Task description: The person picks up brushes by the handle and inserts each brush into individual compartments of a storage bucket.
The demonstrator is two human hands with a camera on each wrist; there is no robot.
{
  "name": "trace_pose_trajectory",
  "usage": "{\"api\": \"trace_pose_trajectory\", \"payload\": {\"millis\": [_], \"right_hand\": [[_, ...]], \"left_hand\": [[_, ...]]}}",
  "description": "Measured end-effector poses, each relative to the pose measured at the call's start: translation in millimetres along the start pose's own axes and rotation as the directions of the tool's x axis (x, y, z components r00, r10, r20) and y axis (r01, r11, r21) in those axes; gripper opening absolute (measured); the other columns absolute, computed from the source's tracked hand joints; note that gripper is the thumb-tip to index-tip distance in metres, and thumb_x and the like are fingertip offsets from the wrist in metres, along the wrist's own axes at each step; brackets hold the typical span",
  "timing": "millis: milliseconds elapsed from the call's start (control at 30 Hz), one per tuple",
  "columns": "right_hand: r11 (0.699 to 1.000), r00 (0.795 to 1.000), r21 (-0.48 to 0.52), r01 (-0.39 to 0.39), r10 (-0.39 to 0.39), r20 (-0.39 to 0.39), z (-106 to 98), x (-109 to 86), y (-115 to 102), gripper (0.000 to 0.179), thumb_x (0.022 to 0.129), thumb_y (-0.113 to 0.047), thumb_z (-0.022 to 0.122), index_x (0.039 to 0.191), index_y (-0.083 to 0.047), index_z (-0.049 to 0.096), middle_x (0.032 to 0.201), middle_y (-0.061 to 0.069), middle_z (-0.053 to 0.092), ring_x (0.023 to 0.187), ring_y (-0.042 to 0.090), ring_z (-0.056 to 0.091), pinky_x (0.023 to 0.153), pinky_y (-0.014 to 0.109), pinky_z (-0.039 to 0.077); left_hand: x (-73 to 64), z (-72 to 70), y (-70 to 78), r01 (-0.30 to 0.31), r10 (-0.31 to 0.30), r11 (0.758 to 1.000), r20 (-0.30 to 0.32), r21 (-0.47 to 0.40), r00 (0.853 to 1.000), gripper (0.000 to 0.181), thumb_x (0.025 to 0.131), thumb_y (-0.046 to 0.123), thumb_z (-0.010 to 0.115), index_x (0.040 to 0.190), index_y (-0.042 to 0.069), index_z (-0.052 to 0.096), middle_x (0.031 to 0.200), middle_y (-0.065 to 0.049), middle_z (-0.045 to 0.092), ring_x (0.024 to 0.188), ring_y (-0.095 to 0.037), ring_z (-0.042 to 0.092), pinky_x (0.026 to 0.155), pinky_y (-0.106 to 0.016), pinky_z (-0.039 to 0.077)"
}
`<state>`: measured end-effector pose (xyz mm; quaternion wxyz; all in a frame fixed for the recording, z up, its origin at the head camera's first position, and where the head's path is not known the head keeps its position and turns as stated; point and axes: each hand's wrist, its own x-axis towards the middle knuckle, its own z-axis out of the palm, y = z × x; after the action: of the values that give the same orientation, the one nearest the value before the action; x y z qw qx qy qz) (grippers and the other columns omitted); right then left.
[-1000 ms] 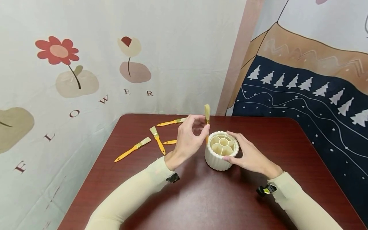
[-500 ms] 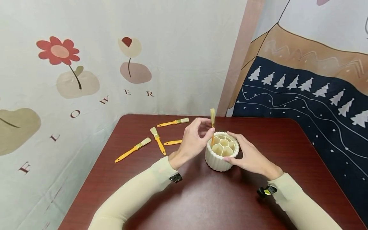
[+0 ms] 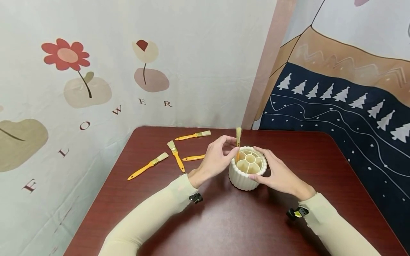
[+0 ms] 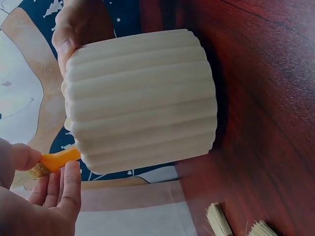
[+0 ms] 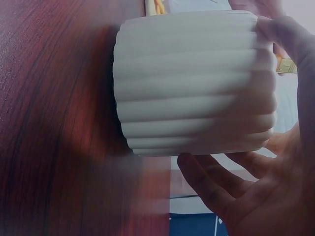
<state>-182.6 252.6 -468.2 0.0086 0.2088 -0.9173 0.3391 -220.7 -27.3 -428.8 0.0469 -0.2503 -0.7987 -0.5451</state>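
Note:
A cream, ribbed round pen holder (image 3: 245, 179) with divided compartments stands on the table. My right hand (image 3: 280, 174) grips it from the right, thumb at the near rim and fingers round the far side. My left hand (image 3: 217, 156) pinches an upright paintbrush (image 3: 238, 137), bristles up, its orange handle lowered into a left-hand compartment. In the left wrist view the orange handle (image 4: 61, 158) sits between thumb and fingers and passes behind the holder's rim. The handle's lower end is hidden inside the holder.
Several paintbrushes with orange handles lie on the dark red table (image 3: 224, 220) to the left: one nearest the left edge (image 3: 147, 166), one upright-angled (image 3: 176, 156), one at the back (image 3: 192, 136) and one (image 3: 193, 158) partly behind my left hand. Patterned cloths hang behind the table.
My left hand has moved right and brought the paintbrush from beside the holder's rim down into a compartment. The right hand keeps its grip on the holder.

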Motion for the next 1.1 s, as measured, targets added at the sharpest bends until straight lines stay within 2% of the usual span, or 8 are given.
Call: {"api": "trace_pose_trajectory", "payload": {"millis": [133, 333, 533, 767, 1100], "right_hand": [[1.000, 1.000, 0.004, 0.006, -0.006, -0.001, -1, -0.4, -1, 0.107, 0.098, -0.056, 0.093, 0.181, -0.020, 0.035, 0.177, 0.009, 0.052, 0.158, 0.033, 0.058, 0.128, 0.066, 0.055], [1.000, 1.000, 0.010, 0.012, -0.012, -0.010, 0, -0.6, -1, 0.108, 0.097, -0.053, 0.095, 0.180, -0.017, 0.036, 0.175, 0.010, 0.053, 0.157, 0.033, 0.059, 0.128, 0.066, 0.056], [1.000, 1.000, 0.007, 0.012, -0.012, -0.013, -1, -0.4, -1, 0.108, 0.097, -0.052, 0.095, 0.181, -0.017, 0.036, 0.175, 0.011, 0.053, 0.158, 0.034, 0.058, 0.129, 0.067, 0.054], [1.000, 1.000, 0.002, -0.013, 0.013, -0.002, 2, -2.6, -2, 0.108, 0.098, -0.056, 0.093, 0.181, -0.020, 0.034, 0.175, 0.011, 0.053, 0.158, 0.035, 0.058, 0.127, 0.069, 0.055], [1.000, 1.000, -0.006, -0.015, 0.015, -0.006, 0, -0.4, -2, 0.108, 0.097, -0.056, 0.093, 0.181, -0.018, 0.035, 0.177, 0.010, 0.051, 0.159, 0.034, 0.057, 0.128, 0.068, 0.055]], "left_hand": [[0.0, -0.9, -2.8, -0.003, 0.003, 1.000, 0.019, 0.024, 1.000, 0.030, 0.113, 0.009, 0.076, 0.140, -0.002, 0.071, 0.131, -0.019, 0.079, 0.118, -0.031, 0.083, 0.100, -0.030, 0.071], [1.0, -1.5, -7.8, -0.007, 0.003, 0.997, 0.053, 0.077, 0.999, 0.028, 0.112, 0.010, 0.078, 0.138, 0.000, 0.073, 0.129, -0.019, 0.082, 0.113, -0.031, 0.084, 0.101, -0.042, 0.072], [1.9, -0.9, -13.7, 0.040, -0.047, 0.996, 0.086, 0.085, 0.995, 0.029, 0.112, 0.011, 0.078, 0.139, 0.001, 0.075, 0.134, -0.018, 0.082, 0.121, -0.032, 0.084, 0.107, -0.048, 0.070], [1.1, 2.2, -22.1, 0.062, -0.071, 0.994, 0.112, 0.086, 0.991, 0.029, 0.113, 0.011, 0.076, 0.138, -0.002, 0.076, 0.135, -0.021, 0.074, 0.125, -0.038, 0.081, 0.112, -0.057, 0.068], [1.1, -1.2, -22.3, 0.093, -0.106, 0.990, 0.123, 0.104, 0.987, 0.032, 0.114, 0.016, 0.075, 0.142, 0.000, 0.075, 0.135, -0.018, 0.075, 0.123, -0.031, 0.080, 0.108, -0.045, 0.070]]}}
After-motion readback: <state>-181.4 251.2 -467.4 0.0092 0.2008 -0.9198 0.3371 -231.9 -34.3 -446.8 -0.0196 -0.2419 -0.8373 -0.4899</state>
